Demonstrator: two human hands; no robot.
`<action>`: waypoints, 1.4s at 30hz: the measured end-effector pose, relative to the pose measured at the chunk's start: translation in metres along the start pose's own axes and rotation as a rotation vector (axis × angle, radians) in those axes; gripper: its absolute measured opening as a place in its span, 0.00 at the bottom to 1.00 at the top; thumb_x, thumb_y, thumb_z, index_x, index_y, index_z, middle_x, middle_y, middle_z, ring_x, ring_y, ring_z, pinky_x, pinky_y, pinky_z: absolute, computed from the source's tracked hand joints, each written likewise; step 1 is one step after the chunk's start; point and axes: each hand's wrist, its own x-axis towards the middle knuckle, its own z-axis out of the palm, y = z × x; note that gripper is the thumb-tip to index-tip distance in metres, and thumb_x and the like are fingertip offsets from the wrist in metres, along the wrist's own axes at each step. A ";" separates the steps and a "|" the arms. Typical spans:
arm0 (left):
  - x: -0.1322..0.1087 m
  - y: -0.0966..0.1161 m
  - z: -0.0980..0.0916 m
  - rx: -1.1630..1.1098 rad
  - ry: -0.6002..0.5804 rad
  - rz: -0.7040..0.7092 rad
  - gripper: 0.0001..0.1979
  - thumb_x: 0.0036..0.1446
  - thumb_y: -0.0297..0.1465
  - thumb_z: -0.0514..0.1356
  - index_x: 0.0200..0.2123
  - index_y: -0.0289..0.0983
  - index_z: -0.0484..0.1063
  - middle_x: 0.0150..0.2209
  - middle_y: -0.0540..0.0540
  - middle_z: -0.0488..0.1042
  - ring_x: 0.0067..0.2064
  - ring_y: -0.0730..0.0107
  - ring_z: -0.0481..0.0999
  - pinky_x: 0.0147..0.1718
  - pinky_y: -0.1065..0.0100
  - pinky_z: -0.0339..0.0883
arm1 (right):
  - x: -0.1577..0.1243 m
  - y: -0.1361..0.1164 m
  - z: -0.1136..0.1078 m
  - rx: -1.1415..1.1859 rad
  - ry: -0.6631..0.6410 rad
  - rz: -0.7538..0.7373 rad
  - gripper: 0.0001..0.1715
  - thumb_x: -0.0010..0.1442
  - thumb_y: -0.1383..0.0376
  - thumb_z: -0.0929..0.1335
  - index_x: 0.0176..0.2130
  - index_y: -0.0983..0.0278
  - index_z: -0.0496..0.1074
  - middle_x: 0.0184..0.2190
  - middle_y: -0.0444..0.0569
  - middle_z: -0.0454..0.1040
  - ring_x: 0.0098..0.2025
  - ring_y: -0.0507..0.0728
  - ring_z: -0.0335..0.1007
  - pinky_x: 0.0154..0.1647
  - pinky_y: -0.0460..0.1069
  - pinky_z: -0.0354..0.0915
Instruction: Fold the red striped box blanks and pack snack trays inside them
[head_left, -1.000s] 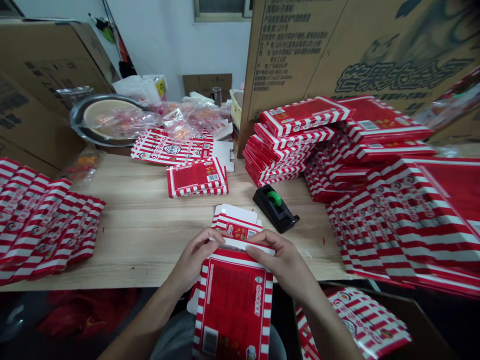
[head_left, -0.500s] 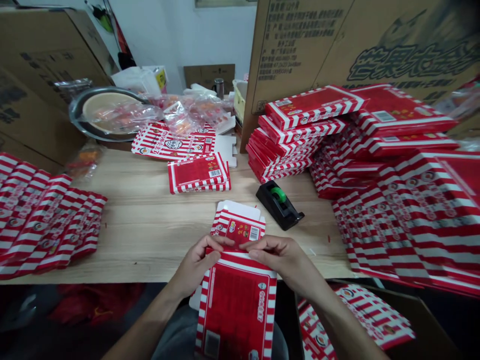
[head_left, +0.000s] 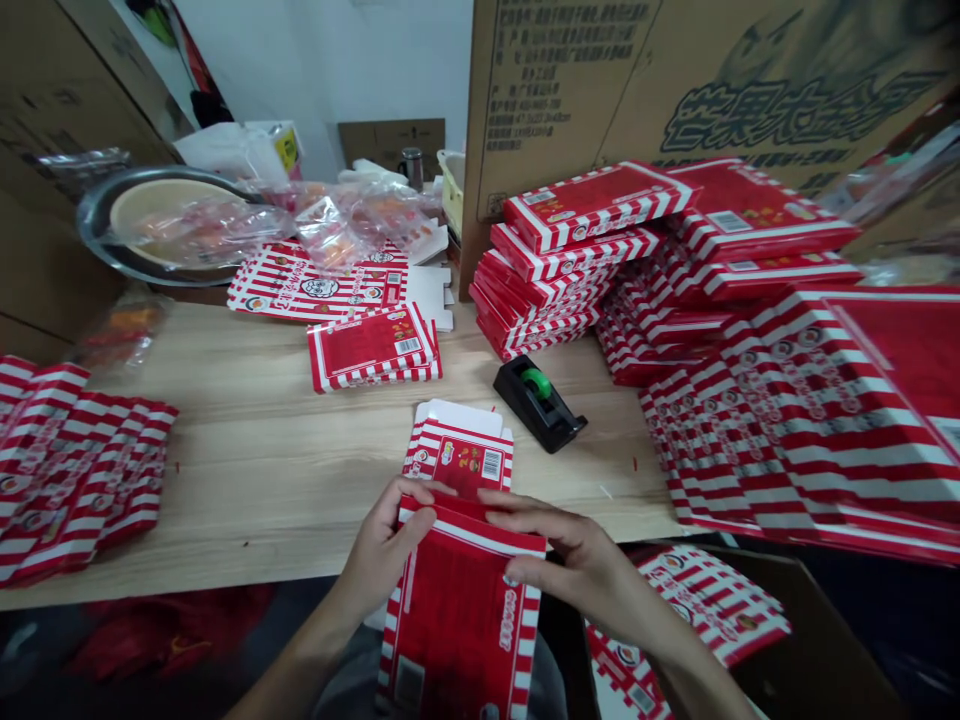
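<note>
We have the red striped carton (head_left: pixel 457 625) upright in front of us, its lower end dropping past the desk edge and its far end standing over the desk. Our left hand (head_left: pixel 390 550) is clamped on the carton's top left edge, fingers curled over the fold. Our right hand (head_left: pixel 577 578) lies across the top right of the carton, fingers stretched over its face; we cannot tell if it grips. The two hands are apart, with the carton between them.

Down on our right, flat cartons (head_left: pixel 694 610) lie in a cardboard box (head_left: pixel 810 640). On the desk (head_left: pixel 255 500), a black tape dispenser (head_left: pixel 536 402) sits just beyond the right hand. Stacks of folded cartons (head_left: pixel 787 400) rise on the right, with another pile (head_left: pixel 75 470) on the left. Farther off are a small stack (head_left: pixel 373 348), plastic bags of snacks (head_left: pixel 337 225) and a metal tray (head_left: pixel 86 215).
</note>
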 end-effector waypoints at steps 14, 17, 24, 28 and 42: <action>0.053 0.080 -0.045 0.521 -0.089 0.242 0.06 0.47 0.35 0.60 0.27 0.39 0.70 0.28 0.51 0.70 0.31 0.69 0.68 0.32 0.73 0.61 | 0.065 0.047 -0.134 -0.191 0.561 0.027 0.18 0.39 0.54 0.73 0.24 0.67 0.75 0.18 0.44 0.72 0.22 0.52 0.64 0.25 0.48 0.61; 0.056 0.078 -0.053 0.554 -0.115 0.236 0.05 0.48 0.35 0.59 0.28 0.39 0.70 0.28 0.51 0.70 0.30 0.68 0.68 0.32 0.73 0.61 | 0.057 0.061 -0.131 -0.129 0.542 0.009 0.23 0.40 0.47 0.70 0.24 0.65 0.73 0.24 0.47 0.74 0.26 0.54 0.67 0.29 0.49 0.63; 0.061 0.067 -0.043 0.472 -0.143 0.144 0.07 0.52 0.37 0.56 0.29 0.40 0.66 0.27 0.53 0.67 0.27 0.72 0.66 0.28 0.73 0.60 | 0.046 0.091 -0.116 -0.227 0.740 -0.048 0.18 0.48 0.52 0.69 0.23 0.64 0.69 0.23 0.43 0.70 0.28 0.52 0.65 0.34 0.49 0.61; 0.059 0.078 -0.027 0.546 -0.166 0.217 0.07 0.54 0.36 0.55 0.30 0.39 0.66 0.29 0.52 0.67 0.31 0.70 0.67 0.33 0.72 0.61 | 0.041 0.084 -0.112 -0.318 0.825 -0.060 0.16 0.53 0.55 0.66 0.21 0.63 0.67 0.18 0.42 0.66 0.22 0.51 0.61 0.25 0.47 0.57; 0.041 0.098 0.006 0.548 -0.562 0.248 0.05 0.56 0.33 0.54 0.33 0.39 0.66 0.34 0.51 0.71 0.37 0.71 0.69 0.39 0.70 0.60 | 0.036 -0.051 0.003 -0.663 -0.223 -0.164 0.46 0.53 0.68 0.68 0.63 0.60 0.43 0.21 0.37 0.63 0.22 0.48 0.57 0.23 0.43 0.53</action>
